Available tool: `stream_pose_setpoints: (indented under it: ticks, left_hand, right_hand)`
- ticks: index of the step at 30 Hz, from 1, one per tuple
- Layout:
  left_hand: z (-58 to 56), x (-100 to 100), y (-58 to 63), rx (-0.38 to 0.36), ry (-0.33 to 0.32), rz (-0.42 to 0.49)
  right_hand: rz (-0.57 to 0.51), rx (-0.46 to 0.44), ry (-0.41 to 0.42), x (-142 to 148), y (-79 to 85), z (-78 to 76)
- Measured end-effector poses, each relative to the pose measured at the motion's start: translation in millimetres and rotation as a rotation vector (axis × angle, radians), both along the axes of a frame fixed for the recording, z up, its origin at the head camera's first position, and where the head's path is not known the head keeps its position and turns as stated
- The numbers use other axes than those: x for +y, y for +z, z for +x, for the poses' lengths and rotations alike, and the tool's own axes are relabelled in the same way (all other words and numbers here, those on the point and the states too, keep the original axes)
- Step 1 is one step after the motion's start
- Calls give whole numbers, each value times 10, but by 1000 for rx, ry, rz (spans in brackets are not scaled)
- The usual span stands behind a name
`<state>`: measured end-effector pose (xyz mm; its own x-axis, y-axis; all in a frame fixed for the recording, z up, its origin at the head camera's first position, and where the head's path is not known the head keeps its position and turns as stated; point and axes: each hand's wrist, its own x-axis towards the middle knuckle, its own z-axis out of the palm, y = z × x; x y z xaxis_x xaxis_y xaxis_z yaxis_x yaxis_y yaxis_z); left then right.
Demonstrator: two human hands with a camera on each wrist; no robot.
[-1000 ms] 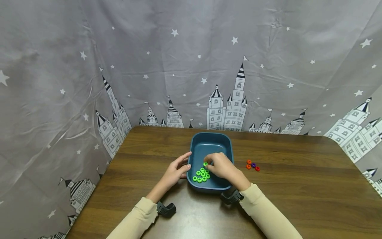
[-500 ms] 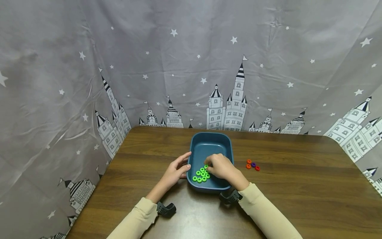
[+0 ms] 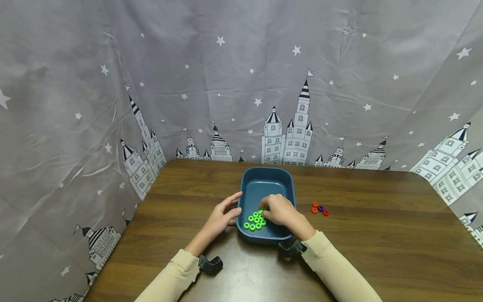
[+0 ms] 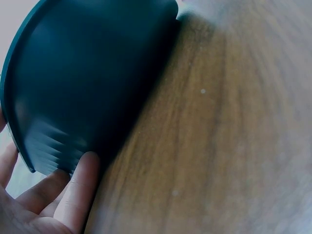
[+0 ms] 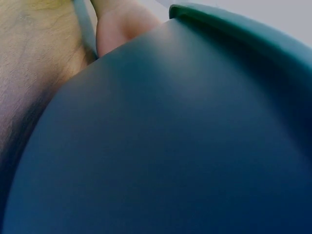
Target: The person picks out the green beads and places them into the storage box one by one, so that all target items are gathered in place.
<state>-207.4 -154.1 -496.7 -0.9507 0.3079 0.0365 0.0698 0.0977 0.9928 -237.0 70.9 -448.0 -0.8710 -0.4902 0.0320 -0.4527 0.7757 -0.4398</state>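
A dark blue tray (image 3: 267,170) stands on the wooden table in the head view. Several green ring-shaped beads (image 3: 252,227) lie grouped in its near left part. My left hand (image 3: 222,214) holds the tray's left side, fingertips against the outer wall and rim; in the left wrist view the fingers (image 4: 80,190) lie along that wall. Inside the tray, my right hand (image 3: 278,209) pinches a green bead at the group's far edge, its fingertips partly hidden. The right wrist view is mostly filled by the tray's outer wall (image 5: 161,131), with part of the hand above.
Right of the tray, two orange beads (image 3: 314,210), a purple bead (image 3: 320,208) and a red bead (image 3: 325,213) lie on the table (image 3: 377,235). A grey curtain (image 3: 226,84) printed with castles and stars hangs behind the table.
My right hand has shifted slightly toward me, bringing the green bead at its fingertips closer to the group. The left hand and the tray have stayed put.
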Motion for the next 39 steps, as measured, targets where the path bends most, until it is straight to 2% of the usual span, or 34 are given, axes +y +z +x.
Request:
stream_pose_setpoints:
  ticks: [6, 12, 19, 29, 33, 39]
  left_hand:
    - [-5, 1, -14, -5, -1, -3]
    - [-5, 5, -16, -3, -4, 4]
    - [-3, 7, -16, -10, 0, 0]
    - [4, 6, -24, -14, 3, 4]
    - [2, 7, -10, -14, 6, 2]
    - [-8, 6, -2, -16, 17, -2]
  right_hand:
    - [0, 19, -6, 9, -2, 3]
    - [-53, 51, 0, 20, -9, 12]
    - [-62, 43, 50, 22, -24, 10]
    - [-104, 65, 76, 44, -32, 6]
    - [-176, 94, 94, 78, -14, -3]
    - [-360, 185, 85, 171, 31, 4]
